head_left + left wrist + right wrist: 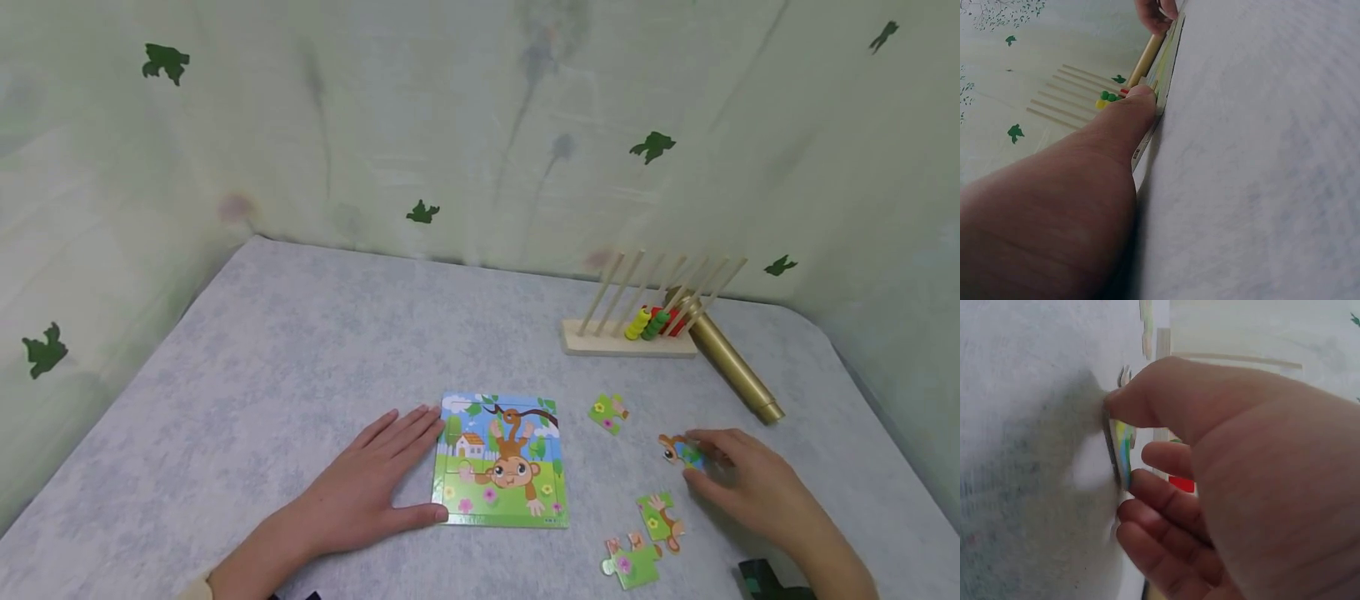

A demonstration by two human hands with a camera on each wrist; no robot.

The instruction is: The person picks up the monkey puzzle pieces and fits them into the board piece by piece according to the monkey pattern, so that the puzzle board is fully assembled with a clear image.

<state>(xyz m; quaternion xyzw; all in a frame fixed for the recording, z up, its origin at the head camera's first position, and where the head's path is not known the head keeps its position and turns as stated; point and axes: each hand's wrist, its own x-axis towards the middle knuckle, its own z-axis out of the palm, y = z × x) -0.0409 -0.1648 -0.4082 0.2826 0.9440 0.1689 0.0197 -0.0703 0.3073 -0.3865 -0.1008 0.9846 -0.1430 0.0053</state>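
A square monkey picture puzzle board (501, 460) lies flat on the table. My left hand (375, 487) rests at its left side with fingers straight, the fingertips at the upper left edge and the thumb at the lower left corner. My right hand (750, 479) pinches a jigsaw piece (682, 451) by its edges between thumb and fingers, close over the table; in the right wrist view this puzzle piece (1122, 450) is seen edge-on. Nearby lie loose pieces: one green (608, 413) above left, one with a hand picture (660, 521) below, and another green piece (632, 565) nearer me.
Behind the pieces stands a wooden peg rack (628, 346) with upright rods and yellow, green and red beads. A gold-coloured tube (731, 367) leans beside it on the right. A dark object (768, 579) shows below my right wrist. Patterned cloth (480, 125) hangs round the table.
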